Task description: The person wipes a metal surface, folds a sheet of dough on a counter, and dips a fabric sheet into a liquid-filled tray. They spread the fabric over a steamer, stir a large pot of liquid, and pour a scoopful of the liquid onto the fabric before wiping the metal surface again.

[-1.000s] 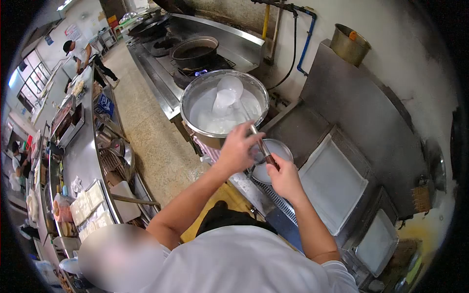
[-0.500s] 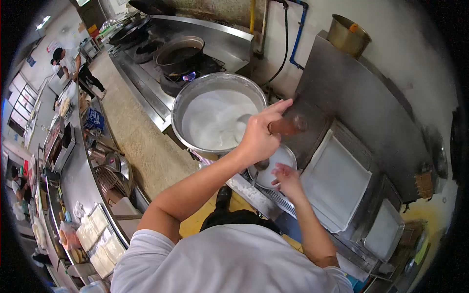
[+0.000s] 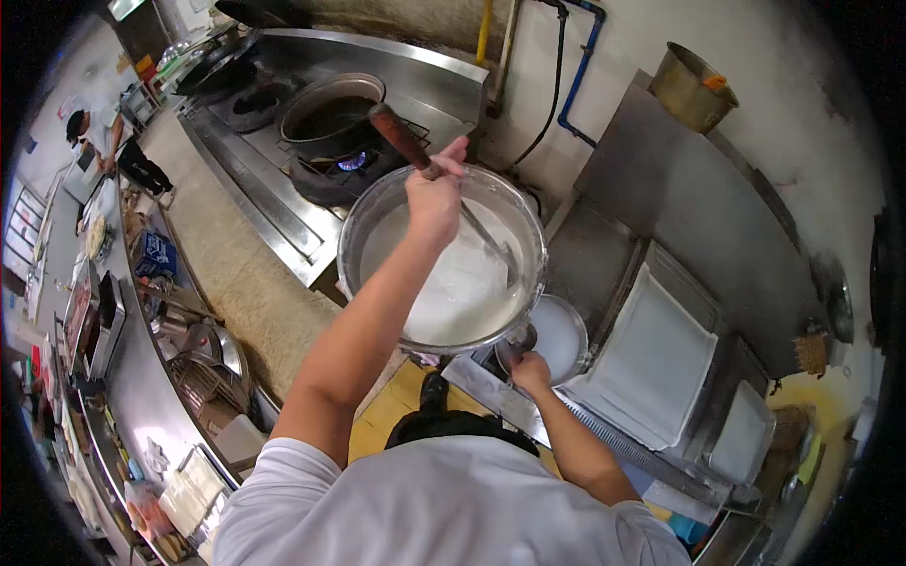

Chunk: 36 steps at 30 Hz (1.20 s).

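Ladle [image 3: 444,179]: left hand [image 3: 432,193] fisted around the handle just below its brown end, bowl submerged in the big pot [image 3: 377,212]. Stiff, probably slick; liquid-heavy. Right hand [image 3: 528,370] rests at the small bowl [image 3: 566,330], closure unclear.

dark wok [image 3: 330,113], lit burner [image 3: 352,162], white trays [image 3: 651,363]

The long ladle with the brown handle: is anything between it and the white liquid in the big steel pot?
Nothing visible: the left hand holds the long brown-handled ladle, whose shaft already reaches into the white liquid of the big steel pot.
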Motion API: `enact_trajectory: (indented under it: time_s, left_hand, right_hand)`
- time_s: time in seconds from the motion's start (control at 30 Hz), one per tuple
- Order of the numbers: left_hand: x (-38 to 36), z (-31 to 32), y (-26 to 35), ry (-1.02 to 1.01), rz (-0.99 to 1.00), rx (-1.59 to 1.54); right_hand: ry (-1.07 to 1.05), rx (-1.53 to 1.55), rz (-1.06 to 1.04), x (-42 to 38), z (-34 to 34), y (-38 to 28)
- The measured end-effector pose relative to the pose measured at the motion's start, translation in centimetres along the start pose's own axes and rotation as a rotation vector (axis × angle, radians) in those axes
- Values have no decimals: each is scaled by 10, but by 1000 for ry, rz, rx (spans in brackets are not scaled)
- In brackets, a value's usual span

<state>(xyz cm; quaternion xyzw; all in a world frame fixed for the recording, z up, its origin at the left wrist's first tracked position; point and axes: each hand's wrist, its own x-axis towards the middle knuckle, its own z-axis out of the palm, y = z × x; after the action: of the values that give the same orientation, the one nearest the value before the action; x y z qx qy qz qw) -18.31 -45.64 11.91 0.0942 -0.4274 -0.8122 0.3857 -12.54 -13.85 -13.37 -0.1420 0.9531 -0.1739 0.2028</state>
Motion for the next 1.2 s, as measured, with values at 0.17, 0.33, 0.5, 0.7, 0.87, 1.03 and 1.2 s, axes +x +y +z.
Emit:
enact_trajectory:
  time_s: [0.17,0.33,0.5,0.7,0.87,1.03,1.2]
  left_hand:
    - [24,-33,13,75,-40,-81]
    - [35,-61,40,167,50,-105]
    - [29,-100,65,184,160,-103]
    - [-3,-132,101,248,224,-29]
    - [-40,-155,118,226,245,30]
    - [-80,-158,122,250,214,131]
    - [-110,-154,115,155,274,243]
  right_hand:
    - [81,519,153,10,20,24]
    - [332,1028,209,36,0,43]
    - [321,1101,133,18,-160,-43]
    - [165,957,-242,16,-248,-166]
    - [192,31,-464,61,-221,-218]
    - [216,-344,-466,96,-173,-247]
    - [219,-433,-517,117,-146,-258]
